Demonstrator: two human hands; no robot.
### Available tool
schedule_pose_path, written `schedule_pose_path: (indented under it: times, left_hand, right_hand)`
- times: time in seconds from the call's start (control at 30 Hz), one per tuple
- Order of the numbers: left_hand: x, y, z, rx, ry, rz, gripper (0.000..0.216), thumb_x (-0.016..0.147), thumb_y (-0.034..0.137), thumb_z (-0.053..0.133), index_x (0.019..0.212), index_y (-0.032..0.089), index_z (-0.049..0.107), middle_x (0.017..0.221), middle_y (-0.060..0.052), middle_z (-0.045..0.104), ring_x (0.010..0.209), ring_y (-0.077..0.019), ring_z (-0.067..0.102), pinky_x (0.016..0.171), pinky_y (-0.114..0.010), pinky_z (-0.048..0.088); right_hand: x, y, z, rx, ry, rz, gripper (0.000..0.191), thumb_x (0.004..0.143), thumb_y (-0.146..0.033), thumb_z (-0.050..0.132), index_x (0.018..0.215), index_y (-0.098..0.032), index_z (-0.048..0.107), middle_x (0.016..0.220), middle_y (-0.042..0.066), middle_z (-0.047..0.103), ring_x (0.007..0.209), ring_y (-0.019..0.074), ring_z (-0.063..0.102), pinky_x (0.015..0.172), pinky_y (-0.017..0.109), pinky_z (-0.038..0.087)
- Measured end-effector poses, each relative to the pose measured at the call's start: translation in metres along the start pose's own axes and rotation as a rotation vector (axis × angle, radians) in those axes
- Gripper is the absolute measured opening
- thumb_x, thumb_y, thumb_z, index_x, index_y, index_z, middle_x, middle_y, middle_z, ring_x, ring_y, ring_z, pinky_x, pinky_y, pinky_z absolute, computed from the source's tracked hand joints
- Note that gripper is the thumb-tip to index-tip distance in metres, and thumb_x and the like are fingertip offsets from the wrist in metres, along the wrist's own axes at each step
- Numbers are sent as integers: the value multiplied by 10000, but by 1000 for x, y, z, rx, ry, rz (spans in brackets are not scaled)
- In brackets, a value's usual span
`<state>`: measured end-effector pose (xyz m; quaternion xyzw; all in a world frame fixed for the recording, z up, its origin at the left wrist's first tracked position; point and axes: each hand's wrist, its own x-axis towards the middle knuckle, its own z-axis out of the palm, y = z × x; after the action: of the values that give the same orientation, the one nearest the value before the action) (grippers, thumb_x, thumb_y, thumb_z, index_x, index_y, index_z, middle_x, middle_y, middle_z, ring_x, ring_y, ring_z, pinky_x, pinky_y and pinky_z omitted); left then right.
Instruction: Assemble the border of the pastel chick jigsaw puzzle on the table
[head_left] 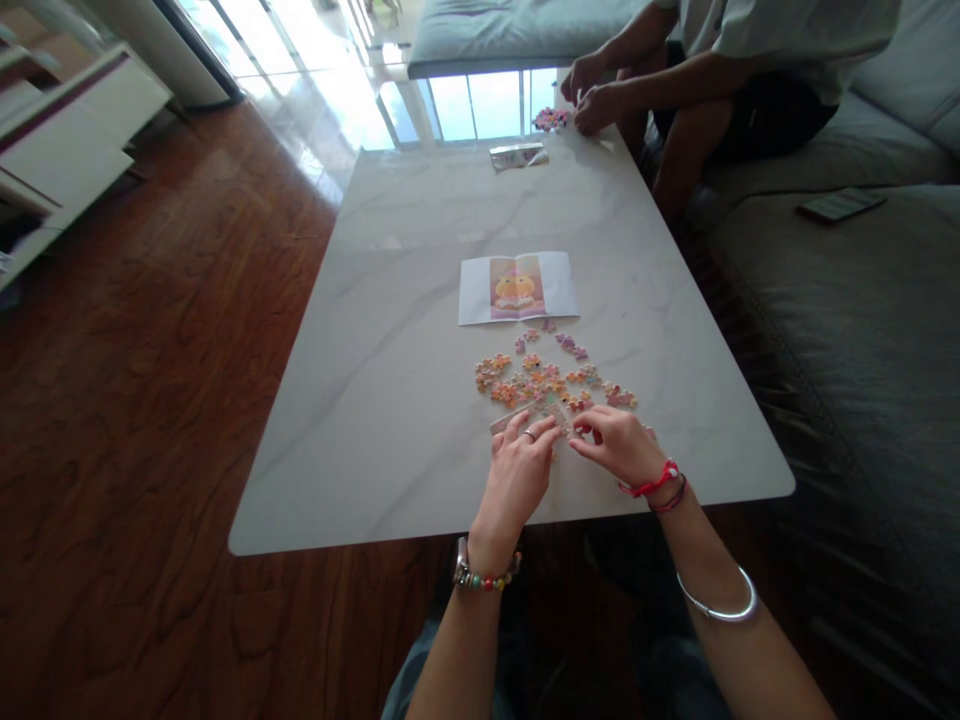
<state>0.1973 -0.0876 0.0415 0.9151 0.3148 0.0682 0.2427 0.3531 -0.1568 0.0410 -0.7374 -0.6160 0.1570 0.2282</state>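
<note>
Many puzzle pieces (534,382), left hand (520,475) hiding some, right hand's (620,440) hold unclear

The single view looked from the wearer's head, above and behind the left hand (520,472) and right hand (621,445), forward and slantwise down. It stood close to both, taking in the table (382,400) beyond them to its far end, floor (165,400) left of them, sofa (862,360) to their right.

I get window (259,40) glare at eleven o'clock, mirrored on the table (375,380) towards twelve; floor (165,560) at eight and sofa (862,320) at three look dim, pieces (534,384) soft.
</note>
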Motion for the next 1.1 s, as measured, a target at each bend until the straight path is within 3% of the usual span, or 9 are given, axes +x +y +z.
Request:
schedule_pose_path:
  times: [0.17,0.37,0.6,0.73,0.97,1.1]
  left_hand:
    - [0,-2,3,17,12,10,316,798,143,443,1056,292,547,1183,-12,539,1194,-227,329,916,-422,318]
    - [-1,3,7,88,4,2,340,800,127,402,1077,269,538,1208,-23,521,1216,-255,306,892,-427,332]
    - [0,11,10,90,9,-55,352,783,76,379,1064,226,529,1219,-49,503,1188,-260,341,876,-422,355]
    - [5,10,8,47,28,-60,329,769,53,387,1009,222,535,1169,-40,537,1169,-248,358,877,-415,349]
    - [10,4,7,-50,86,-43,357,772,43,383,1058,217,507,1071,-52,575,1101,-213,420,861,-385,362]
    - [11,-2,4,-84,151,-20,351,777,49,382,1064,207,508,1055,-53,574,1061,-191,450,880,-371,370]
  right_hand:
    - [-7,27,-23,5,50,69,95,717,-276,561,729,-186,588,737,20,594,575,110,512,605,248,422]
    - [-14,45,-31,13,11,105,99,687,-269,604,751,-194,607,804,22,593,631,122,531,624,252,433]
    - [-13,63,-29,-68,355,316,183,761,-264,496,865,-165,611,792,53,562,637,149,526,660,299,439]
    - [-10,71,-22,-37,264,318,213,728,-265,531,903,-175,616,854,55,532,677,151,533,667,295,445]
    - [-9,70,-24,9,154,350,103,720,-229,534,770,-177,607,804,27,533,649,127,528,673,277,435]
    - [-11,68,-25,28,115,338,152,704,-202,542,847,-179,590,847,29,535,653,121,528,672,268,434]
